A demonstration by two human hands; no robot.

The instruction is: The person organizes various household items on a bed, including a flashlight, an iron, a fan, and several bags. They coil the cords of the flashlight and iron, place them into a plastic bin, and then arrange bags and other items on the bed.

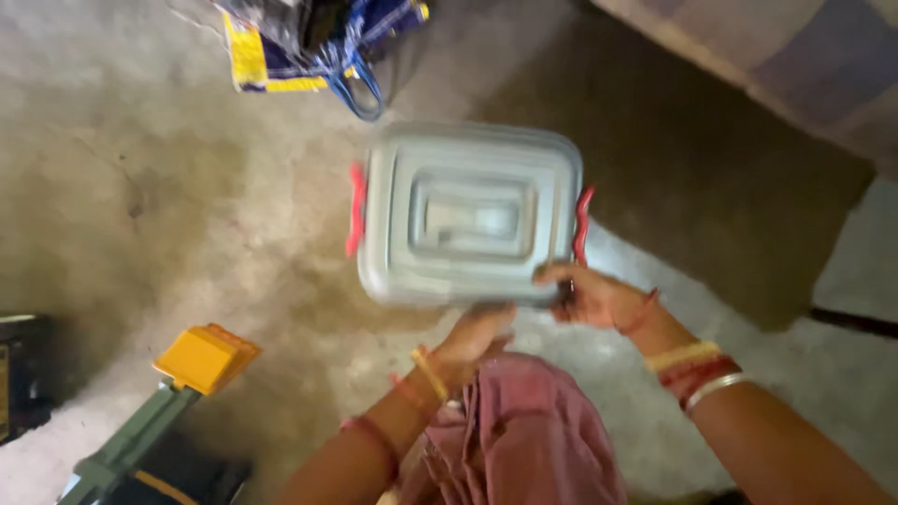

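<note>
The grey box (468,217), a lidded plastic container with red latches on its left and right sides, is held just above the concrete floor (140,187), in the middle of my view. Nearest to me I see a fold of pink cloth (538,430) over the lap, with both bangled forearms reaching out past it. My left hand (477,337) sits under the near edge of the box, fingers tucked beneath it, so I cannot tell how tightly they close. My right hand (594,295) grips the near right corner, fingers curled over the rim just below the right red latch (584,224).

As I judge it, the lid is on and seated flat; the left red latch (355,210) seems to lie against the wall, though the blur keeps me from saying either clip is locked. The box looks carried or freshly lifted, not set down, so closing may be done and placing is left.

To the near left lies a green tool with a yellow block (206,357) on top. Beyond the box, a dark mat (711,168) spreads to the right. At the far edge, a blue and yellow bag (309,47) slumps on the floor.
</note>
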